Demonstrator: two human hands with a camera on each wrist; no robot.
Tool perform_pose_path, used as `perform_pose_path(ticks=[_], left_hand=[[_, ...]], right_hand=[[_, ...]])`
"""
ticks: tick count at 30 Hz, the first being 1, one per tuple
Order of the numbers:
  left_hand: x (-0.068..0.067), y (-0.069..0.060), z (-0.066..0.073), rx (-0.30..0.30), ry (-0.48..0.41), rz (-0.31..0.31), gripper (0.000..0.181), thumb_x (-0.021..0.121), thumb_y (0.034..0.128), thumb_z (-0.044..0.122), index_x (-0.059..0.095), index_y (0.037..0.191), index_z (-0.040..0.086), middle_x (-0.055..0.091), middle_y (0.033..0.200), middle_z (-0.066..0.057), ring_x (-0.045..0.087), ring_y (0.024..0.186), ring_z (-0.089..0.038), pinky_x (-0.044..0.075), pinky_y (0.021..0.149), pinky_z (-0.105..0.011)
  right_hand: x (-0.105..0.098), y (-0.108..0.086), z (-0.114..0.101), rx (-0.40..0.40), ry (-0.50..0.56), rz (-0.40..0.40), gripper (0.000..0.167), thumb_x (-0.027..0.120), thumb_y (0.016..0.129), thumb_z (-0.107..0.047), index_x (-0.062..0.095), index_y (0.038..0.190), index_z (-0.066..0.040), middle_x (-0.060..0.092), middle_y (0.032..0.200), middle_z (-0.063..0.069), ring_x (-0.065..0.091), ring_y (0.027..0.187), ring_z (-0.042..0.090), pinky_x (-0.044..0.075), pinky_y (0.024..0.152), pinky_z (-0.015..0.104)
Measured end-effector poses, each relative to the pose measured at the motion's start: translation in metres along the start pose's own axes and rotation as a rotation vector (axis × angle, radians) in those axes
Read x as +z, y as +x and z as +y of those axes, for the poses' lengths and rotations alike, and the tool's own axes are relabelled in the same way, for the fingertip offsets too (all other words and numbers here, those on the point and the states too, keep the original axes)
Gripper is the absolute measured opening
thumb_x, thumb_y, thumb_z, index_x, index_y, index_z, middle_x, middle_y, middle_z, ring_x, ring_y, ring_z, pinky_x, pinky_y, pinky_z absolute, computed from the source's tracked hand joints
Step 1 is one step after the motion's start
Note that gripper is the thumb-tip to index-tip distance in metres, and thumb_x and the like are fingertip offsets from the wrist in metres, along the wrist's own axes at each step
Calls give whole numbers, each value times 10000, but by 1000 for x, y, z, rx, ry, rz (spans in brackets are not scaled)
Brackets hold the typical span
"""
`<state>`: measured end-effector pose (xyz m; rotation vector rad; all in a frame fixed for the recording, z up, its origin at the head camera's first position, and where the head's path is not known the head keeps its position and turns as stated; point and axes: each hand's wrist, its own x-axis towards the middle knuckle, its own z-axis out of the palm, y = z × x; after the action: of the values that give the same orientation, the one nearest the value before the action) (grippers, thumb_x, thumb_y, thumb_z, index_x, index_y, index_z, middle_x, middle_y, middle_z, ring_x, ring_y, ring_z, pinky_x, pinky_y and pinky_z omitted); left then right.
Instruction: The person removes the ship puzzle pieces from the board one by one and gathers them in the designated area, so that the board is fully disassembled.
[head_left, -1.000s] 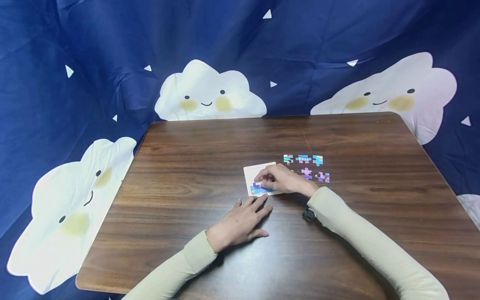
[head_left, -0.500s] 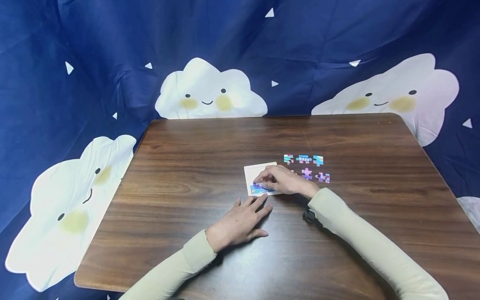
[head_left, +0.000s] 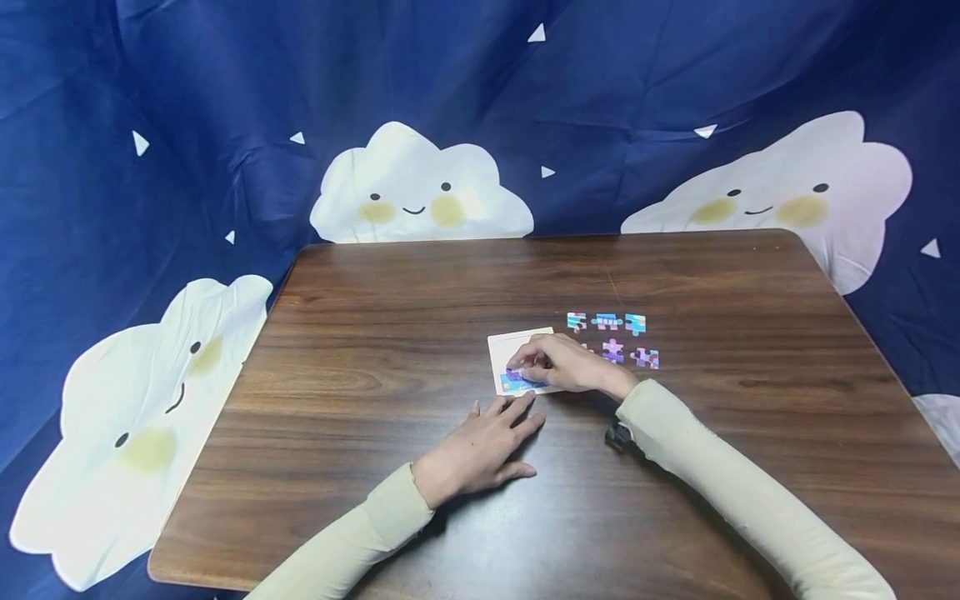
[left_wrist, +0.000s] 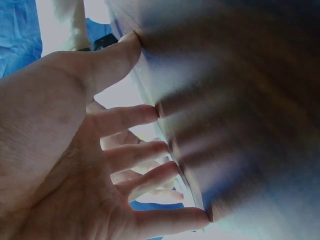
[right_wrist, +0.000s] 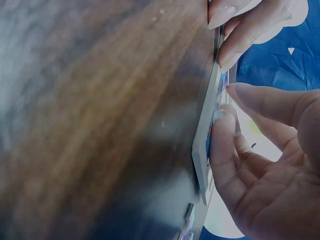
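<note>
Grip: right hand (head_left: 561,362), thumb and forefinger pinching a purple jigsaw piece (head_left: 515,375) inside the white puzzle tray (head_left: 505,346). I list also: left hand (head_left: 480,446), fingers spread, by the tray's near edge; loose jigsaw pieces (head_left: 612,351), beyond.

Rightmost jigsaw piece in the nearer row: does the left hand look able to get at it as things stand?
Probably not directly: the right hand and its wrist cross the straight path from the left hand to that jigsaw piece.
</note>
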<state>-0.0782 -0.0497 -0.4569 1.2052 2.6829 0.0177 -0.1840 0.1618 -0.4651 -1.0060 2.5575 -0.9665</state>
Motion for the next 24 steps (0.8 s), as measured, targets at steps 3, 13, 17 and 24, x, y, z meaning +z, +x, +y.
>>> perform_pose_path(ticks=[3,13,17,24], left_hand=[[0,0,1,-3,-9,-9,731,582,1000,588,419,1604,210,309,1717,-92,395,1517,-311,524,1058,-652],[0,0,1,-8,-21,-7,730,600,995,577,428,1600,206,309,1717,-93,385,1522,-302,525,1056,-653],[0,1,1,-12,-21,-6,730,607,993,572,428,1598,205,311,1718,-93,383,1524,-296,519,1065,-652],[2,1,1,1,-10,14,730,615,990,568,437,1593,196,321,1713,-102,405,1510,-302,540,1033,-647]], right_hand=[[1,0,1,6,6,3,214,696,967,-55,777,1161,-93,675,946,40,559,808,111,443,728,242],[0,0,-3,27,107,3,205,690,954,-12,746,1145,-63,700,974,55,589,827,111,486,764,243],[0,1,-5,37,148,3,185,699,948,-19,717,1125,-67,703,976,52,633,876,139,531,822,275],[3,4,-7,38,181,25,72,718,963,-69,678,1023,-72,716,939,72,652,855,154,536,795,279]])
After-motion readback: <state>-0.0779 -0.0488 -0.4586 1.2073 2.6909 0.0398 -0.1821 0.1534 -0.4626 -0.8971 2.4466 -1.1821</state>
